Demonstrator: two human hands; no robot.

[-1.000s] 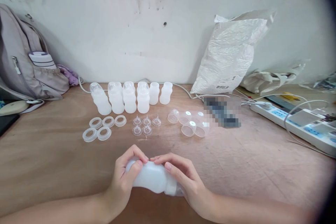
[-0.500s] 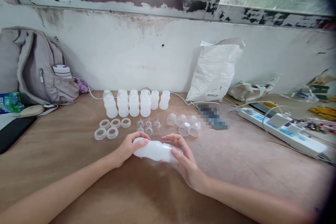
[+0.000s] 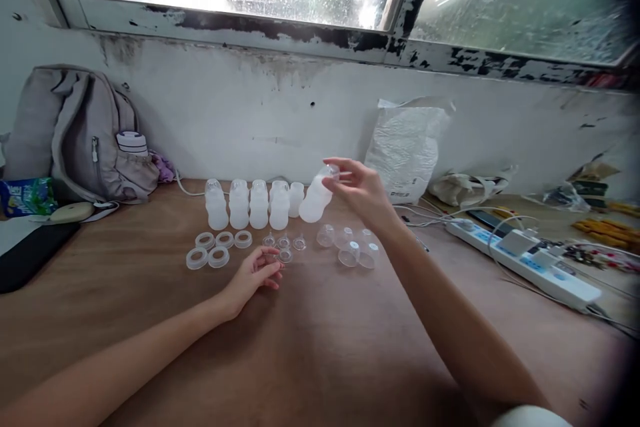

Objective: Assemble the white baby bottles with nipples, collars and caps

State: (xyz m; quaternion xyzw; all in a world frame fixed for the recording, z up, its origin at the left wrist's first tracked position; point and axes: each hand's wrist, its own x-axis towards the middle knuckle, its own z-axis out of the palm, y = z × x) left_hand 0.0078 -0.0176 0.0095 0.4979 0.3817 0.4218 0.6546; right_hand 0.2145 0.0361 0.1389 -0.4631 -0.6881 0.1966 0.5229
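My right hand [image 3: 361, 190] grips a white baby bottle [image 3: 313, 201] by its clear cap. The bottle tilts, its base toward the lower left, at the right end of a row of similar bottles [image 3: 259, 207]. Most bottles in that row wear clear caps. Close to the table, my left hand [image 3: 254, 279] holds nothing, its fingers loosely curled and apart. Just beyond its fingertips lie several clear nipples [image 3: 299, 243]. Pale collar rings [image 3: 218, 257] are grouped left of the nipples, and clear dome caps [image 3: 349, 254] to their right.
At the left are a grey backpack [image 3: 75, 140], a green-blue packet [image 3: 29, 197] and a black flat case [image 3: 40, 253]. A white plastic bag [image 3: 405, 147] leans on the wall. A power strip [image 3: 525, 263] with cables lies at the right.
My right hand has carried the bottle away from me to the back row. My left hand has let go of it and stayed near the nipples. The view has tipped upward.
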